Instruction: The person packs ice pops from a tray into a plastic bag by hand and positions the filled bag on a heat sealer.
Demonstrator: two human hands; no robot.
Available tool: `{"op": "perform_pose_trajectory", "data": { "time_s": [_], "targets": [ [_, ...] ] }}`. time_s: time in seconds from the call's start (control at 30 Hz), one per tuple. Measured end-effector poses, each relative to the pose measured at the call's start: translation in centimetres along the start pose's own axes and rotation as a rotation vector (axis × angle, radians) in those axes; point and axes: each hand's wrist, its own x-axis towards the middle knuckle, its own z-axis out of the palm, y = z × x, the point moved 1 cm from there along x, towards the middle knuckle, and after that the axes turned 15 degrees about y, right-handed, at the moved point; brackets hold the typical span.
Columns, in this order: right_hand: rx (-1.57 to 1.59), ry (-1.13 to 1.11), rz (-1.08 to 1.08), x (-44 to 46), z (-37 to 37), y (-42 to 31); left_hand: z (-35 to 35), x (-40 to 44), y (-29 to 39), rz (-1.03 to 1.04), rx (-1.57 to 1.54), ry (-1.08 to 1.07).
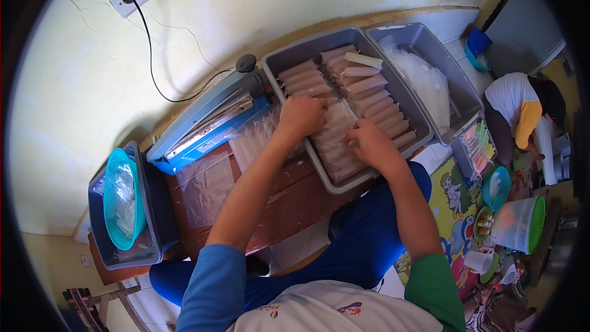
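A grey bin (270, 67) in front of me holds rows of brownish, filled plastic tubes (375, 104), with a few paler ones on top. In its near part lies a clear plastic bag (337, 147) packed with similar tubes. My left hand (305, 117) is closed at the bag's upper left edge, fingers curled. At the upper right edge, my right hand (372, 143) pinches the plastic. Left of the bin, another clear pack of tubes (249, 141) lies on the wooden table, partly hidden by my left forearm.
A blue bag sealer (203, 129) and a flat clear bag (206, 187) are on the table (270, 218). At left, a dark bin (163, 209) holds a turquoise basket (126, 233). A second grey bin (470, 95) contains plastic bags. Another person (510, 101) bends at the right.
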Motion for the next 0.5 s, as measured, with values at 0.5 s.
{"op": "perform_pose_trajectory", "data": {
  "time_s": [0.5],
  "targets": [
    [0.203, 0.269, -0.078, 1.3, 0.5, -0.5, -1.8, -10.7, -2.1, -0.261, -0.857, 0.587]
  ]
}}
